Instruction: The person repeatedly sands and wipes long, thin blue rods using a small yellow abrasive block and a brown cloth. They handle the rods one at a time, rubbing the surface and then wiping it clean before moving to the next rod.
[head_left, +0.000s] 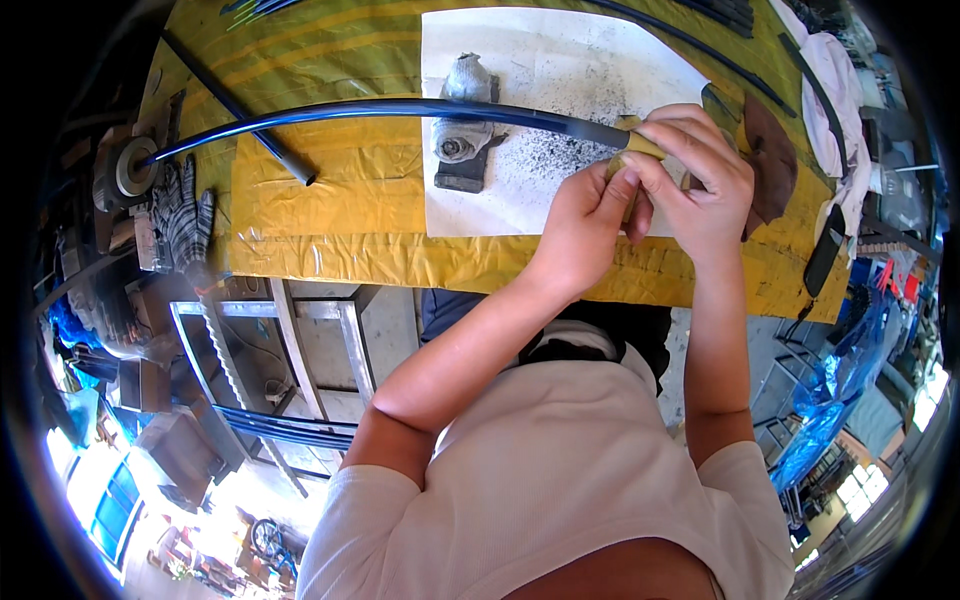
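A long, glossy dark-blue tube [350, 110] crosses above the table, bowed by the lens, and its right end reaches my hands. The part near that end is dull grey. Around the end sits a tan piece of what looks like sandpaper [643, 146]. My right hand [708, 185] is closed over it, fingers curled across the top. Just below the tube, my left hand [583, 222] pinches the lower part of the same tan piece, thumb up against the right hand's fingers. The tube's tip is hidden. A cloth-wrapped support [466, 90] stands under its middle.
White paper [520, 208] strewn with dark dust lies on the yellow-covered table [330, 215]. At the left, the tube meets a round spindle [135, 167]; a striped glove [183, 215] is beside it. A short black tube [240, 110] and a brown cloth [770, 170] lie on the table.
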